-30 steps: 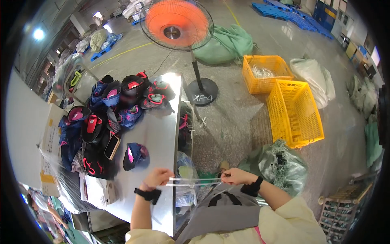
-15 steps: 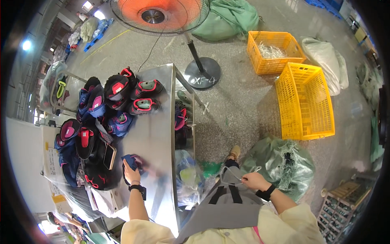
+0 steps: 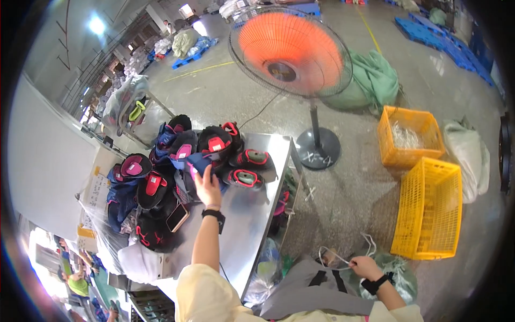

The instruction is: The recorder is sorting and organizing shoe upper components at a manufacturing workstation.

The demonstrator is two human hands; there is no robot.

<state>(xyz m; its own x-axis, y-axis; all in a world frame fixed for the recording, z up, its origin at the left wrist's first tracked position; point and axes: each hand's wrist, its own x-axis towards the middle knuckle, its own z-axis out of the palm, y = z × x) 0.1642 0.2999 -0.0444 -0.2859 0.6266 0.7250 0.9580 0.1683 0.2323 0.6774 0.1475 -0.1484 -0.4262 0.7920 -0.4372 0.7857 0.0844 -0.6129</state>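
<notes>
So I'm standing at a shiny silver metal table point(image 3: 241, 214) in a big concrete-floored workshop. Nearest my body, my right hand point(image 3: 368, 269) is hanging off past the table's right edge, holding a thin, white, looped cord point(image 3: 337, 255) in bent, closed fingers. Farther out, my left hand point(image 3: 207, 189) is reaching over the tabletop, fingers partly spread and touching a navy-blue shoe with pink inside point(image 3: 199, 160); can't tell if they're really gripping it. That shoe is lying just ahead of my left fingertips, way nearer that hand than the right, but my fingers are hiding its long axis. Around it, a heap of dark shoes with red and pink insides point(image 3: 154, 188) is crowding in. Beyond, a round orange pedestal fan point(image 3: 292, 48) is standing.
</notes>
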